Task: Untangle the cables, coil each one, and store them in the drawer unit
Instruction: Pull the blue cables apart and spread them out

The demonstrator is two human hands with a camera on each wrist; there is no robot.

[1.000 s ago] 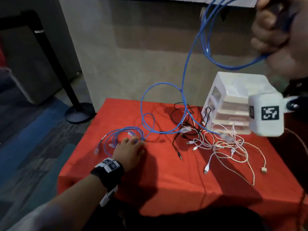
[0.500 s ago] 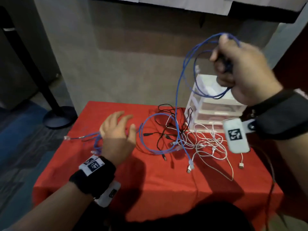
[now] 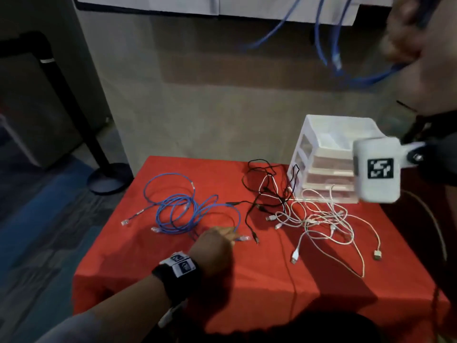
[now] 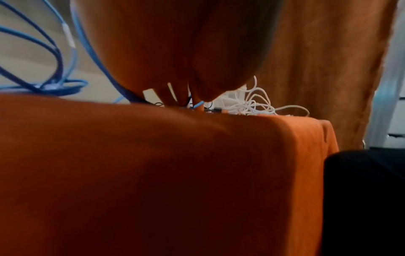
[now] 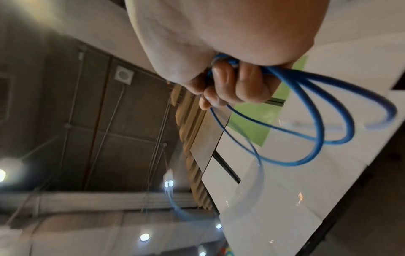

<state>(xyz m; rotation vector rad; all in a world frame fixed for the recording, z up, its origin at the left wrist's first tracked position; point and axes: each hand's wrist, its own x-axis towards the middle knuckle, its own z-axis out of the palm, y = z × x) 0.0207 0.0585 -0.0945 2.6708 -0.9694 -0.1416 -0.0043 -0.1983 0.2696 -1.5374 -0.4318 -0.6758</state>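
Observation:
My right hand (image 3: 415, 33) is raised high at the top right and grips several loops of a blue cable (image 3: 331, 58); the right wrist view shows its fingers (image 5: 232, 83) curled round those loops (image 5: 317, 138). On the red table (image 3: 173, 268), my left hand (image 3: 228, 237) pinches the plug end of another blue cable (image 3: 178, 211), seen between the fingertips (image 4: 198, 104) in the left wrist view. Black cables (image 3: 267, 189) and tangled white cables (image 3: 321, 219) lie right of it. The white drawer unit (image 3: 329, 154) stands at the back right with its drawers closed.
A black post with a round base (image 3: 108, 179) stands on the floor left of the table. A wall (image 3: 222, 107) runs behind the table's far edge. The white wrist camera box (image 3: 376, 169) hides the drawer unit's right side.
My right hand has risen to the top right, lifting its blue cable off the table. My left hand has moved right and nearer, onto a blue cable's plug end.

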